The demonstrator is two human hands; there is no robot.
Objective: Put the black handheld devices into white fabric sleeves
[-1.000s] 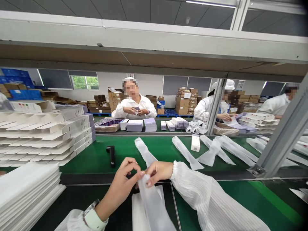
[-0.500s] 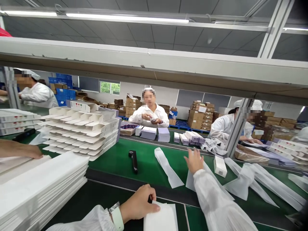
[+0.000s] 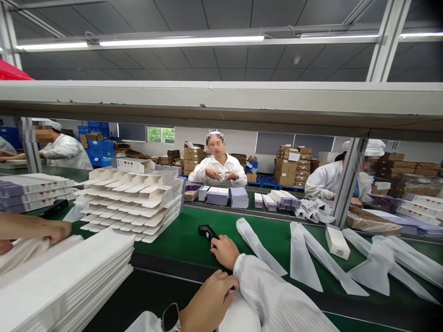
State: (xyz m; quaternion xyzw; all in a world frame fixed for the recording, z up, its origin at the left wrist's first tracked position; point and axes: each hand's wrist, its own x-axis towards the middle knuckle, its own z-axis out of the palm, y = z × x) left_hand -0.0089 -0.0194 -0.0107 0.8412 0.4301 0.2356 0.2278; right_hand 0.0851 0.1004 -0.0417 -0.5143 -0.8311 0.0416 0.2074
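Observation:
My right hand [image 3: 225,251] is closed round the handle of a black handheld tool [image 3: 206,230] with an angled head, lying on the green belt [image 3: 155,249]. Below it, near the bottom edge, my left hand [image 3: 212,297] has its fingers curled at a white, flat paper-like piece [image 3: 240,316]. My right sleeve covers part of that piece, so the left hand's hold is partly hidden. Thin white translucent strips [image 3: 263,246] lie to the right of my right hand. A small white box [image 3: 337,242] stands farther right among more strips.
At left rises a pile of flat white sleeves [image 3: 69,276], with a co-worker's hand [image 3: 57,230] beside it. Stacked open cartons [image 3: 131,203] stand behind. A metal post [image 3: 348,189] and an overhead shelf [image 3: 221,97] frame the bench. Co-workers sit across.
My right hand has moved left from the translucent strips onto the black tool, and my right sleeve now crosses near my left hand. The view has tilted up slightly.

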